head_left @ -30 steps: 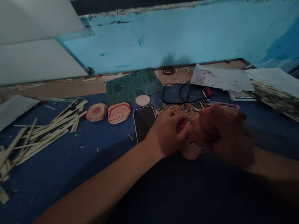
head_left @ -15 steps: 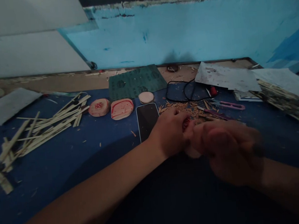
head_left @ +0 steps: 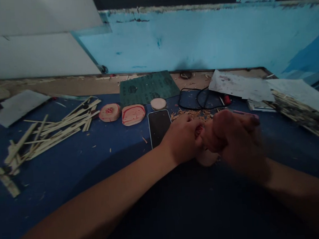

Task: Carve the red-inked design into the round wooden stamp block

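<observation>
My left hand (head_left: 184, 137) is closed around a pale wooden piece (head_left: 207, 158) with red on its upper face, holding it low over the blue table. My right hand (head_left: 235, 143) is a fist pressed close against the piece's right side. A dark end (head_left: 255, 119) pokes out of that fist, seemingly a small tool's handle; its working tip is hidden by the fingers. Just left of my left hand lies a phone (head_left: 158, 126). Wood shavings (head_left: 193, 114) are heaped behind both hands.
Two red-marked wooden pieces (head_left: 133, 115) and a plain wooden disc (head_left: 158, 104) stand before a green sandpaper sheet (head_left: 148, 87). Wooden strips (head_left: 60, 131) lie scattered left. A black cord (head_left: 181, 100), papers (head_left: 238, 87) and a dark bundle (head_left: 299, 112) occupy the back right.
My right fist has shifted up and left, and its dark end has risen from lower right to upper right. My left hand keeps its hold; the view has shifted slightly.
</observation>
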Action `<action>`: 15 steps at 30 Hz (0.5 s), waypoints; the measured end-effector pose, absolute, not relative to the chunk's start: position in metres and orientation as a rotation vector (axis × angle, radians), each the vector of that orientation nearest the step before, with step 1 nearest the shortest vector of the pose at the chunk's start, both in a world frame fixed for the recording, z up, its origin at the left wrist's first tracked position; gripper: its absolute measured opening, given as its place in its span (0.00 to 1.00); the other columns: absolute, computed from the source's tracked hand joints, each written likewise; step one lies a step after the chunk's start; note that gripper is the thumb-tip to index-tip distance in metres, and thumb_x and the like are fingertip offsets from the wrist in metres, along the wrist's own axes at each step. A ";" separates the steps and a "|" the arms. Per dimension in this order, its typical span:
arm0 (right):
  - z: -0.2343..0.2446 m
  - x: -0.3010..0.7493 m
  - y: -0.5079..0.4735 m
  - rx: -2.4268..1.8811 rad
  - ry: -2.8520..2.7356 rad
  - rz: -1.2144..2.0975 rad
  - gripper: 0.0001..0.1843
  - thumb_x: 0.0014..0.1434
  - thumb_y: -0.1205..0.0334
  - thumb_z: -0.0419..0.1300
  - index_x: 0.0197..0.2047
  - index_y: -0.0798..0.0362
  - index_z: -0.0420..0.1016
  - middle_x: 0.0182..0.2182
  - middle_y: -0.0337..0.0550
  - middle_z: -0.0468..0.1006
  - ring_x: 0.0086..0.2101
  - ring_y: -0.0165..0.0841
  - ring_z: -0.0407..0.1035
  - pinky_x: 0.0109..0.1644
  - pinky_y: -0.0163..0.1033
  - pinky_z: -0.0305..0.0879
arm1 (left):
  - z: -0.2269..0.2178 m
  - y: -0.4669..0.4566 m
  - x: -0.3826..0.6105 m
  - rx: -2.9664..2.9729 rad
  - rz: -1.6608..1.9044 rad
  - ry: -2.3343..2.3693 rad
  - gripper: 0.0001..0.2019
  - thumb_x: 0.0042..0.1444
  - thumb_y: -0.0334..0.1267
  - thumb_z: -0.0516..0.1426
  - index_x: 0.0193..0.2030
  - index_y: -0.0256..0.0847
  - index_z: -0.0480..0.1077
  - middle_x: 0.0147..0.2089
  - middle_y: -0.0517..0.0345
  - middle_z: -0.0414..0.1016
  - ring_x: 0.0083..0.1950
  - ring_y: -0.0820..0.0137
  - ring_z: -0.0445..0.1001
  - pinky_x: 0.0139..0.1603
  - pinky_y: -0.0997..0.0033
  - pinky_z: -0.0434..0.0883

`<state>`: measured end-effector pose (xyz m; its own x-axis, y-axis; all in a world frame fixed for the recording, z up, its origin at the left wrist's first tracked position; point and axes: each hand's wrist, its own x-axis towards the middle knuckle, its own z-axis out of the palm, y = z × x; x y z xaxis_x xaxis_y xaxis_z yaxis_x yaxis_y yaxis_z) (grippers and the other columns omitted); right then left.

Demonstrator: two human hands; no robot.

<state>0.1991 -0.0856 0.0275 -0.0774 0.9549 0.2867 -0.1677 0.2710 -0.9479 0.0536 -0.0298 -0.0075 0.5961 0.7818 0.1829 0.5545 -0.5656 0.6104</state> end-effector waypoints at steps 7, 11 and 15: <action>0.038 0.218 -0.071 -0.799 -1.344 1.348 0.29 0.77 0.44 0.62 0.27 0.49 0.65 0.24 0.35 0.62 0.24 0.30 0.60 0.26 0.36 0.64 | -0.008 -0.024 0.048 2.315 0.651 0.947 0.11 0.70 0.38 0.58 0.44 0.40 0.83 0.47 0.48 0.81 0.54 0.56 0.79 0.63 0.52 0.77; 0.049 0.245 -0.070 -1.087 -1.805 0.999 0.15 0.79 0.48 0.60 0.42 0.48 0.75 0.32 0.37 0.75 0.29 0.31 0.73 0.31 0.36 0.70 | -0.011 -0.018 0.045 2.276 0.702 0.842 0.14 0.71 0.43 0.60 0.53 0.40 0.83 0.52 0.46 0.82 0.57 0.55 0.80 0.64 0.51 0.76; 0.064 0.264 -0.067 -1.194 -2.087 0.783 0.15 0.77 0.48 0.63 0.41 0.49 0.77 0.21 0.33 0.74 0.17 0.27 0.61 0.19 0.36 0.50 | -0.012 -0.012 0.040 2.205 0.745 0.811 0.18 0.69 0.51 0.63 0.53 0.38 0.83 0.53 0.44 0.82 0.56 0.54 0.81 0.63 0.50 0.77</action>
<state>0.2642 -0.0670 0.0639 -0.4123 0.8867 0.2090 0.5307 0.4202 -0.7361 0.0397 -0.0124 -0.0116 0.6445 0.7134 0.2751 0.3346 -0.5867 0.7375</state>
